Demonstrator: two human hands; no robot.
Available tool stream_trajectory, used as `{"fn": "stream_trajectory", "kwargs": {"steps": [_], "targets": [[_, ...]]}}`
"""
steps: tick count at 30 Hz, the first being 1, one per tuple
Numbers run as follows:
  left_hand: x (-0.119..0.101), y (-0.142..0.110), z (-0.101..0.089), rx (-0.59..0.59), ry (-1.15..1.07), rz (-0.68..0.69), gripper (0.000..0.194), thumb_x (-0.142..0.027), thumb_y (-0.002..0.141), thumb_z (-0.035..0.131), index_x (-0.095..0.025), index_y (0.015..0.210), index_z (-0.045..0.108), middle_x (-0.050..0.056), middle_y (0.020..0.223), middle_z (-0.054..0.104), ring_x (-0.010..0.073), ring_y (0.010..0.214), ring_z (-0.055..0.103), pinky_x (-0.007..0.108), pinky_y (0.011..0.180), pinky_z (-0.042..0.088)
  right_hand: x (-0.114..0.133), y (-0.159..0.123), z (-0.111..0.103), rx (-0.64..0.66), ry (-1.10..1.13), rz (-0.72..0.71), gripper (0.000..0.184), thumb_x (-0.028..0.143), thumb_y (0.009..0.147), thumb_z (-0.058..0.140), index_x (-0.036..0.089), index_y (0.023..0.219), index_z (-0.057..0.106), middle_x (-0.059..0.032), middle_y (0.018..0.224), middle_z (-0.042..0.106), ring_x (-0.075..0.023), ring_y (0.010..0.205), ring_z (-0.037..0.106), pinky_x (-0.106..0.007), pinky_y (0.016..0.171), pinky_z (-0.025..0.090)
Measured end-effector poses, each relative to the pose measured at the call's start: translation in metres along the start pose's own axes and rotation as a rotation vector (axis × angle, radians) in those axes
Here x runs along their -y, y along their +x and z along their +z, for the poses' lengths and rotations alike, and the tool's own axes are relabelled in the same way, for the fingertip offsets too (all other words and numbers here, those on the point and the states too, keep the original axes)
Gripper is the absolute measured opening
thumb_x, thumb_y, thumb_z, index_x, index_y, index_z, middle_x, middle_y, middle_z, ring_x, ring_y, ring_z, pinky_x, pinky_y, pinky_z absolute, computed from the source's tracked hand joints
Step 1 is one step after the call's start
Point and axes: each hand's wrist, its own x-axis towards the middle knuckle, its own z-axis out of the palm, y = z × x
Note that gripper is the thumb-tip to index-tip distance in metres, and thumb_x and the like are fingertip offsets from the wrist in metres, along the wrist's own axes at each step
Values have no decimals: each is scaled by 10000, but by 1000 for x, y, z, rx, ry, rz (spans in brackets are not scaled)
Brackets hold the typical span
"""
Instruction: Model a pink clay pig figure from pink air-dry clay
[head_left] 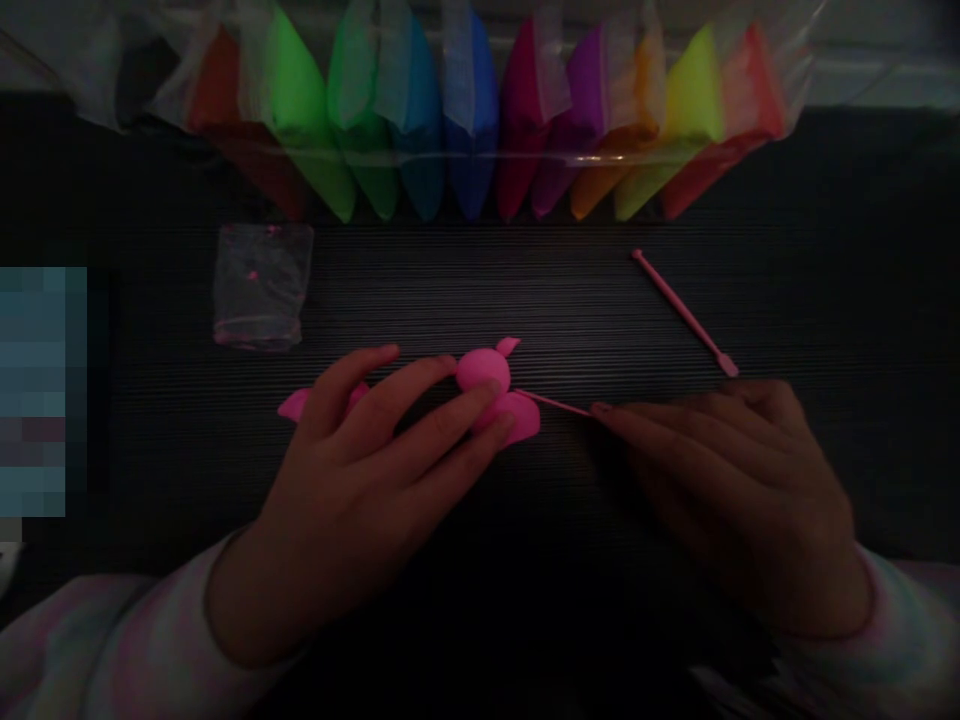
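A bright pink clay figure (484, 371) lies on the dark table, with a round ball, a small pointed tip above it and a flatter wing-like piece (525, 418) below. My left hand (375, 450) lies over the figure, its fingertips pressing on the ball and the flat piece. Another pointed pink clay part (294, 405) pokes out to the left, partly hidden under those fingers. In my right hand (735, 490) is a thin pink modelling tool (559, 404), pinched near its right part. Its left tip meets the clay beside the flat piece.
A second pink modelling tool (684, 312) lies slanted above my right hand. To the upper left is a crumpled clear plastic bag (262, 290) with pink bits. Along the back, several coloured clay packets (472, 100) stand in a row in clear plastic. A pixelated patch covers the left edge.
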Motion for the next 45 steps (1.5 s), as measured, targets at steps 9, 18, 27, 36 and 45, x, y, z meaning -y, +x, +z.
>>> {"fn": "stream_trajectory", "kwargs": {"steps": [9,18,27,36,45], "targets": [[0,-1,0,-2,-10,-2,310,-172,801,545,-322,1072,542,-71,1090,623,190,1087,504,434,951,373,-3,-1,1,-24,-34,18,283,77,795,488,203,1039,555,-36,867,683,-180,681,583,-382,658,318],[0,0,1,-13,-7,2,308,-178,785,568,-310,1063,555,-56,1075,627,196,1040,527,421,930,394,-1,-1,0,-5,-15,-19,274,88,791,513,207,1035,550,-32,918,696,-173,680,618,-388,666,313],[-1,2,1,-27,-27,1,321,-176,771,592,-292,1069,569,-35,1058,634,214,1007,529,430,905,402,2,-1,3,-20,-103,47,185,165,806,520,165,986,563,-33,728,660,-166,617,537,-342,620,345],[-1,1,3,-24,-47,9,305,-135,762,588,-253,1043,584,-16,1071,627,238,1017,517,454,903,400,17,4,9,72,-1,-15,172,138,803,475,98,925,589,-13,578,552,-162,553,445,-336,571,289],[-1,0,1,-29,-66,0,306,-145,755,601,-245,1044,585,-3,1071,625,239,1026,517,454,908,395,15,3,7,70,-50,-41,196,149,816,455,104,962,578,2,560,544,-154,533,458,-339,585,290]]}}
